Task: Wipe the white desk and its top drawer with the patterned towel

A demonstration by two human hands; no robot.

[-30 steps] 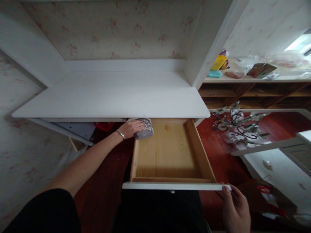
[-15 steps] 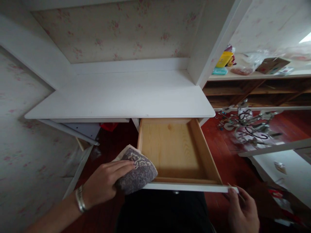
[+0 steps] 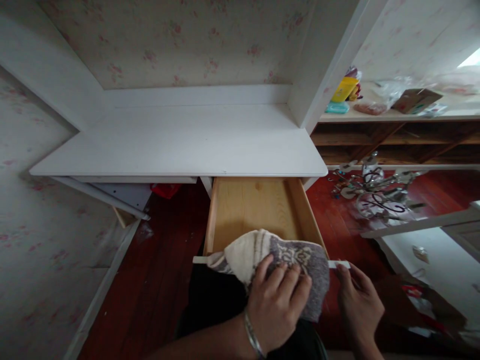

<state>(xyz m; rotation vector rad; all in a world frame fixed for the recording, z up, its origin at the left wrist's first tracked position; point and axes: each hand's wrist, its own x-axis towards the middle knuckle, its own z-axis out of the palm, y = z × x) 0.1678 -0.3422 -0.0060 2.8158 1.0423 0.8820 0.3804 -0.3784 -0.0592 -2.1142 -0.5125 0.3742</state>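
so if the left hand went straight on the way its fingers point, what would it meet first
First the cloth, which the left hand is touching. Past it, the line seems to run toward the open drawer, perhaps its right side wall, though the hand's height against the drawer is hard to judge.

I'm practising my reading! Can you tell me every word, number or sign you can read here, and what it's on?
No words or numbers can be read.
Cardboard box: any marks are too small and blurred.
Cloth under the left hand: pale pattern, no readable letters.
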